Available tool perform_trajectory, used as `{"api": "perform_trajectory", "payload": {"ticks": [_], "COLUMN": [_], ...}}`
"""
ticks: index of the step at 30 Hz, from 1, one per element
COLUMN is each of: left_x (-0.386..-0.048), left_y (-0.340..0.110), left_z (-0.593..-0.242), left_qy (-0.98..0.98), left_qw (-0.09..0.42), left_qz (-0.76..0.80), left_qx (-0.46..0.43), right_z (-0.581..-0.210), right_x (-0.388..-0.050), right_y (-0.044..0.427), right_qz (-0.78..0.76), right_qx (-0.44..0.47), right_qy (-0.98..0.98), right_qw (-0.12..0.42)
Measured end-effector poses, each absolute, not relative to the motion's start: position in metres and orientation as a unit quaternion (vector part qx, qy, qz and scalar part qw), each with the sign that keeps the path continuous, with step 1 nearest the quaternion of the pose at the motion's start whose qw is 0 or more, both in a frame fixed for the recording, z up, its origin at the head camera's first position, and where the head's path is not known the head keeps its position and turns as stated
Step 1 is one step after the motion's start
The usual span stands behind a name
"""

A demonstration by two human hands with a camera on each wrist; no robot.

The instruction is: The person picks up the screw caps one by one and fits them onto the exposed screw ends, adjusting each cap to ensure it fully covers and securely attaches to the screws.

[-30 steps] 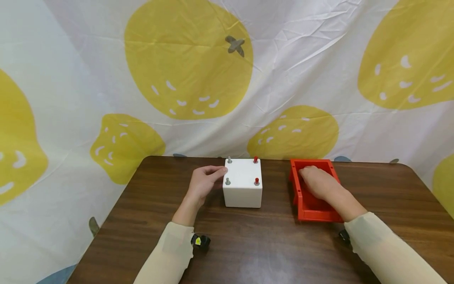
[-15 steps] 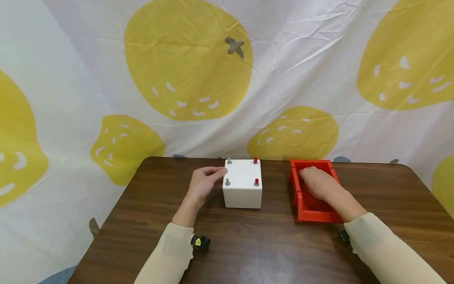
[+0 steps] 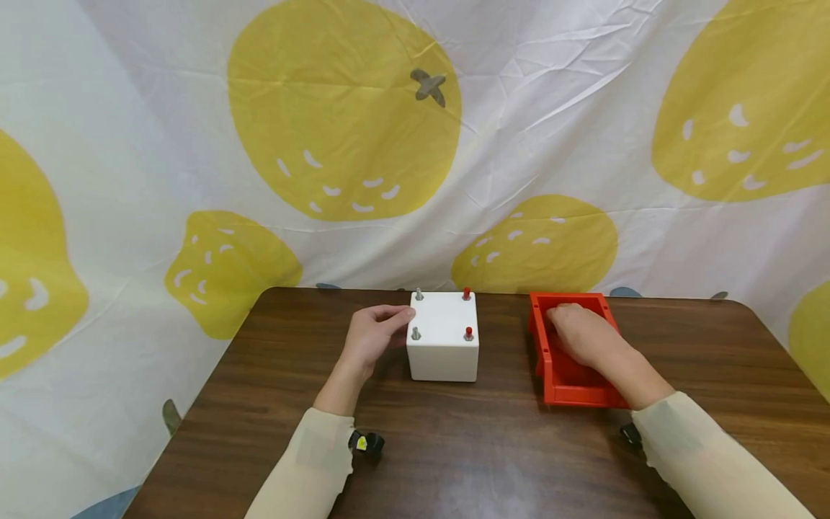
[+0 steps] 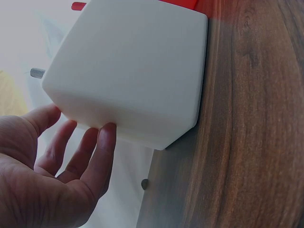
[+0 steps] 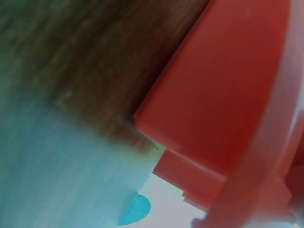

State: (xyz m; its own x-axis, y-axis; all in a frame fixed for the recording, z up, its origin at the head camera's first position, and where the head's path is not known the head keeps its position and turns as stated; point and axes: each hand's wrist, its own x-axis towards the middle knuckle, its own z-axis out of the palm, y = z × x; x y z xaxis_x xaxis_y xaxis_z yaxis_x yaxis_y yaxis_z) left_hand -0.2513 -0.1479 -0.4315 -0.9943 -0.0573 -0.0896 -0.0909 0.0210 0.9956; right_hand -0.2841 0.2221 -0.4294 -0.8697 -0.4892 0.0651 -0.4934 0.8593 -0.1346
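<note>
Hardly anything has changed over the last second: both hands keep their places, and the block's top looks just as it did. The work, as I judge it, is dwelling at the bin, with nothing new brought across to the block.

The white block (image 3: 444,318) sits on the dark wooden tabletop (image 3: 454,454), near its far edge and a little left of that edge's middle. Four studs rise from its top, one by each corner: two bare studs (image 3: 416,333) on the left, two red-tipped studs (image 3: 469,332) on the right (each of the red ones shows metal at its foot).

The left hand (image 3: 376,333) rests against the block's left side. Its thumb (image 4: 45,117) and fingertips (image 4: 106,135) touch there, spread a little from one another and loosely bent, steadying rather than clamping, it seems.

The right hand (image 3: 586,335) reaches down into the red bin (image 3: 583,395), which stands right of the block and well apart from it, close to the far edge, toward the tabletop's far right corner. Its fingertips are hidden inside, and the right wrist view shows only the bin's outside, so I cannot tell whether they grip anything.
</note>
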Motion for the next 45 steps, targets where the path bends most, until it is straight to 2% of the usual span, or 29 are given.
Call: {"api": "perform_trajectory", "payload": {"ticks": [12,26,45], "left_x": [-0.249,-0.250,-0.250], "left_y": [-0.148,-0.148,-0.147], "left_z": [-0.430,-0.430,-0.429], "left_qy": [0.715,0.715,0.713], "left_qw": [0.017,0.019,0.018], "left_qz": [0.696,0.697,0.699], "left_qx": [-0.056,-0.060,-0.058], "right_z": [-0.412,-0.401,-0.388], "right_x": [-0.276,-0.272,-0.262], "right_y": [0.225,0.227,0.214], "right_qz": [0.106,0.183,0.353], "right_qx": [0.242,0.244,0.192], "right_qy": [-0.964,-0.947,-0.913], "right_qw": [0.033,0.097,0.073]}}
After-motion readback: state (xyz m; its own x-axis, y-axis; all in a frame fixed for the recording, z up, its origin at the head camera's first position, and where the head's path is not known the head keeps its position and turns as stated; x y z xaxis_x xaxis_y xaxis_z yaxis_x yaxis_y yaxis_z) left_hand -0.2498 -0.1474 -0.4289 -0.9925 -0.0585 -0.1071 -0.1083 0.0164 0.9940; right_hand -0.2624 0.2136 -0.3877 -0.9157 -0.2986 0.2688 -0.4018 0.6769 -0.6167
